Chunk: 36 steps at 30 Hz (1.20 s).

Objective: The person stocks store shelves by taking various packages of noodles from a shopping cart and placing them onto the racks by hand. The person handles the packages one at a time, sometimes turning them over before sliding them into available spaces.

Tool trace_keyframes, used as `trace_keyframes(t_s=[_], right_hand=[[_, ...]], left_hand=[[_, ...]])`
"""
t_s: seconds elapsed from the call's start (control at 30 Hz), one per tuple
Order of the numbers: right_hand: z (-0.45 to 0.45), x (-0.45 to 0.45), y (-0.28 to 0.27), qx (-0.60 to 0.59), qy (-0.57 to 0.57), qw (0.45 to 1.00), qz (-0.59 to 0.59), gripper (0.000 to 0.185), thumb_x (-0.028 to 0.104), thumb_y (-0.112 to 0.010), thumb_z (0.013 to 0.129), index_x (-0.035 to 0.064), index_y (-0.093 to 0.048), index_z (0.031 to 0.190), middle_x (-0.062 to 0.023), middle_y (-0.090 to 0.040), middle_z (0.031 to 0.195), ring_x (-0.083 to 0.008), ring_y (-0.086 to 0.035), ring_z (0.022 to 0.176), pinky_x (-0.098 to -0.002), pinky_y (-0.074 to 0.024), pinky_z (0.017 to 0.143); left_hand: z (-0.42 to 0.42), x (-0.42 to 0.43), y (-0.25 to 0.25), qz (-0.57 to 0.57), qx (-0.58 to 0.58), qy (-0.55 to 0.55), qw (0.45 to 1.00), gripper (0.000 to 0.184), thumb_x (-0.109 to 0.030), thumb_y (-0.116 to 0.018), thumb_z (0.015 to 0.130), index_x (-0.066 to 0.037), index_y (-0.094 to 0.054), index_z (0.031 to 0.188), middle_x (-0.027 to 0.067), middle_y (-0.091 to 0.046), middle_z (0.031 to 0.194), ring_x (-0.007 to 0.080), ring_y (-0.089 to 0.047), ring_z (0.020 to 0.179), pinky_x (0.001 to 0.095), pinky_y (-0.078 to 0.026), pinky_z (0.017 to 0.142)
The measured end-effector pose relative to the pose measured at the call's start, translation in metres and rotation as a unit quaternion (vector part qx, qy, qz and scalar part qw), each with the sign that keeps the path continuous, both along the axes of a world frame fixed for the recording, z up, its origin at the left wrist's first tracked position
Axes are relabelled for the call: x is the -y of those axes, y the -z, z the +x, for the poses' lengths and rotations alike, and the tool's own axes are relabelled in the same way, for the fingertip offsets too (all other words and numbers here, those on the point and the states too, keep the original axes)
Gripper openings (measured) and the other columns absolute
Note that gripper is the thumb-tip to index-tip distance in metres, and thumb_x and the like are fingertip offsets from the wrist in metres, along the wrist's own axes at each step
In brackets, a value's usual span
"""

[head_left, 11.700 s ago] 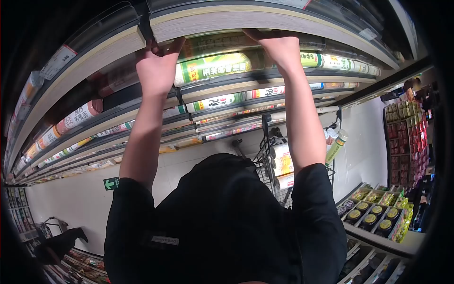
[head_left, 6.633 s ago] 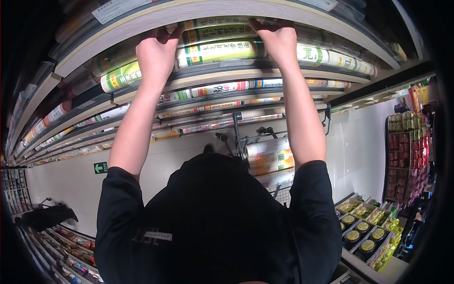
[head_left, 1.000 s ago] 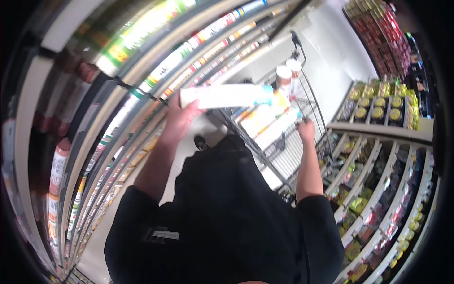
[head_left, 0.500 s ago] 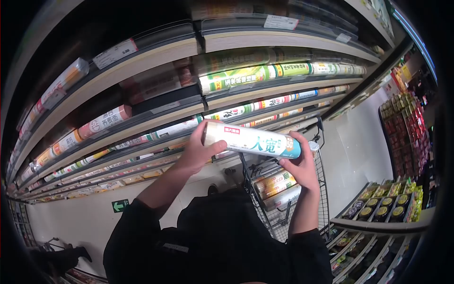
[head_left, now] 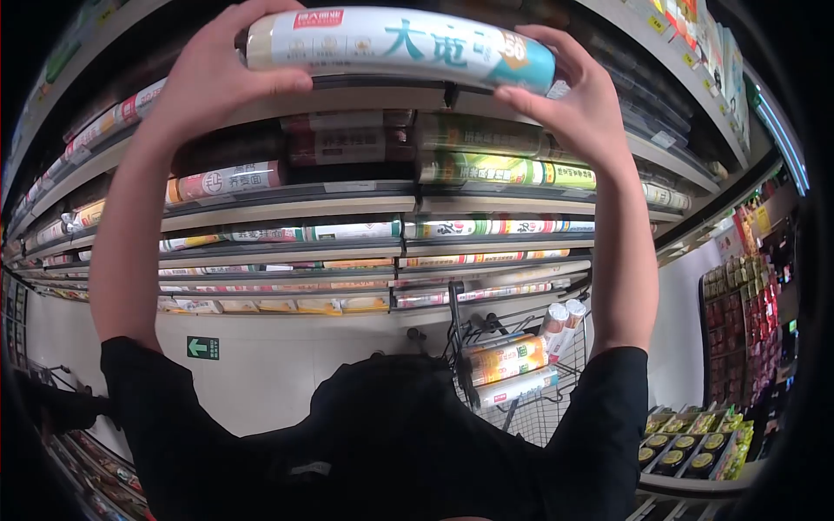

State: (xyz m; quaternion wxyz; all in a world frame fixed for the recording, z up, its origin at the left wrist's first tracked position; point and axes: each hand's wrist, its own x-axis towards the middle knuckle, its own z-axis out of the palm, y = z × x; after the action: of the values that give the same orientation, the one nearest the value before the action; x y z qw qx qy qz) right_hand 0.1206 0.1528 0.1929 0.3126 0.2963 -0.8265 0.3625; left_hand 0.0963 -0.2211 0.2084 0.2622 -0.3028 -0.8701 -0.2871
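A white and teal cylindrical pack of dried noodles [head_left: 400,39] is held level in front of the upper shelves, its printed side facing me. My left hand [head_left: 221,82] is wrapped round its pale left end, with the thumb along the underside. Its teal right end sits in my right hand [head_left: 578,100], the thumb pressed below. Behind and under it, packs lie in rows on the shelves, among them a green noodle pack [head_left: 491,168] and a pink one [head_left: 230,181].
A wire shopping cart [head_left: 539,425] stands right of my body, holding an orange pack [head_left: 499,360], a white-blue pack [head_left: 519,388] and two tilted packs. A green arrow sign [head_left: 203,347] marks the floor. Jars [head_left: 695,451] fill a display at lower right. A dark shoe or leg shows at far left.
Both hands have raised the noodle pack from waist height over the cart up to the upper shelves. My view has turned more squarely to the shelving, and more of the cart's load shows.
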Motion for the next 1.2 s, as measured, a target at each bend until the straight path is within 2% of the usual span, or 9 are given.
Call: trace_keyframes(t_s=[0.13, 0.43, 0.53, 0.63, 0.73, 0.83, 0.97, 1.13, 1.2], right_hand=[[-0.013, 0.035, -0.053, 0.103, 0.087, 0.988, 0.080, 0.066, 0.024, -0.091, 0.075, -0.0034, -0.063, 0.128, -0.0176, -0.072, 0.115, -0.0236, -0.069, 0.107, -0.0350, -0.0547, 0.096], [-0.060, 0.061, -0.081, 0.233, 0.207, 0.924, 0.222, 0.093, 0.048, -0.088, 0.074, -0.0052, -0.056, 0.143, -0.0257, -0.062, 0.140, -0.0334, -0.061, 0.127, -0.0384, -0.0476, 0.109], [-0.061, 0.064, -0.081, 0.270, 0.238, 0.897, 0.255, 0.093, 0.058, -0.085, 0.075, -0.0045, -0.061, 0.139, -0.0267, -0.061, 0.141, -0.0352, -0.060, 0.129, -0.0407, -0.0466, 0.111], [-0.078, 0.065, -0.072, 0.279, 0.267, 0.886, 0.256, 0.092, 0.062, -0.083, 0.075, -0.0056, -0.063, 0.135, -0.0267, -0.062, 0.140, -0.0354, -0.060, 0.129, -0.0407, -0.0471, 0.110], [-0.082, 0.071, -0.076, 0.300, 0.258, 0.873, 0.284, 0.094, 0.065, -0.082, 0.075, -0.0063, -0.064, 0.134, -0.0276, -0.061, 0.140, -0.0361, -0.060, 0.129, -0.0409, -0.0474, 0.109], [-0.081, 0.075, -0.078, 0.270, 0.215, 0.882, 0.320, 0.095, 0.066, -0.081, 0.075, -0.0045, -0.064, 0.135, -0.0285, -0.062, 0.139, -0.0374, -0.060, 0.128, -0.0427, -0.0468, 0.109], [-0.117, 0.068, -0.051, 0.207, 0.197, 0.898, 0.335, 0.089, 0.065, -0.077, 0.080, -0.0020, -0.064, 0.136, -0.0278, -0.059, 0.143, -0.0386, -0.056, 0.133, -0.0431, -0.0430, 0.113], [-0.116, 0.076, -0.064, 0.372, 0.203, 0.832, 0.358, 0.084, 0.065, -0.074, 0.084, 0.0000, -0.065, 0.137, -0.0257, -0.055, 0.148, -0.0379, -0.050, 0.141, -0.0432, -0.0387, 0.118], [-0.114, 0.072, -0.057, 0.283, 0.199, 0.858, 0.380, 0.084, 0.067, -0.070, 0.086, 0.0001, -0.065, 0.137, -0.0248, -0.058, 0.145, -0.0367, -0.051, 0.140, -0.0432, -0.0389, 0.118]], left_hand=[[0.018, -0.009, -0.069, -0.135, 0.111, -0.046, 0.984, 0.078, -0.043, -0.083, 0.082, -0.006, -0.057, 0.145, 0.0239, -0.061, 0.142, 0.0328, -0.063, 0.125, 0.0404, -0.048, 0.108], [-0.053, 0.002, -0.067, -0.315, 0.156, -0.215, 0.911, 0.098, -0.062, -0.075, 0.083, 0.002, -0.046, 0.152, 0.0251, -0.054, 0.149, 0.0360, -0.053, 0.136, 0.0387, -0.042, 0.113], [-0.051, -0.006, -0.072, -0.358, 0.168, -0.216, 0.893, 0.093, -0.061, -0.073, 0.085, -0.004, -0.046, 0.154, 0.0218, -0.054, 0.150, 0.0359, -0.053, 0.137, 0.0394, -0.042, 0.113], [-0.107, 0.007, -0.034, -0.362, 0.102, -0.281, 0.883, 0.076, -0.049, -0.084, 0.079, -0.016, -0.061, 0.143, 0.0190, -0.074, 0.112, 0.0297, -0.072, 0.106, 0.0397, -0.055, 0.094], [-0.066, -0.017, -0.066, -0.433, 0.178, -0.258, 0.845, 0.087, -0.058, -0.072, 0.088, -0.008, -0.046, 0.154, 0.0198, -0.055, 0.150, 0.0354, -0.052, 0.138, 0.0405, -0.043, 0.113], [-0.063, -0.010, -0.071, -0.464, 0.122, -0.210, 0.852, 0.084, -0.056, -0.073, 0.089, -0.010, -0.047, 0.154, 0.0191, -0.054, 0.151, 0.0345, -0.052, 0.138, 0.0412, -0.043, 0.112], [-0.066, -0.021, -0.075, -0.475, 0.188, -0.256, 0.820, 0.081, -0.053, -0.073, 0.090, -0.010, -0.047, 0.154, 0.0187, -0.053, 0.151, 0.0345, -0.052, 0.137, 0.0420, -0.044, 0.111], [-0.049, -0.029, -0.079, -0.445, 0.204, -0.257, 0.833, 0.072, -0.040, -0.074, 0.093, -0.007, -0.049, 0.152, 0.0208, -0.059, 0.143, 0.0353, -0.057, 0.131, 0.0407, -0.046, 0.109], [-0.100, 0.010, -0.049, -0.429, 0.127, -0.265, 0.855, 0.075, -0.051, -0.078, 0.085, -0.012, -0.057, 0.146, 0.0228, -0.070, 0.118, 0.0347, -0.068, 0.110, 0.0416, -0.053, 0.097]])
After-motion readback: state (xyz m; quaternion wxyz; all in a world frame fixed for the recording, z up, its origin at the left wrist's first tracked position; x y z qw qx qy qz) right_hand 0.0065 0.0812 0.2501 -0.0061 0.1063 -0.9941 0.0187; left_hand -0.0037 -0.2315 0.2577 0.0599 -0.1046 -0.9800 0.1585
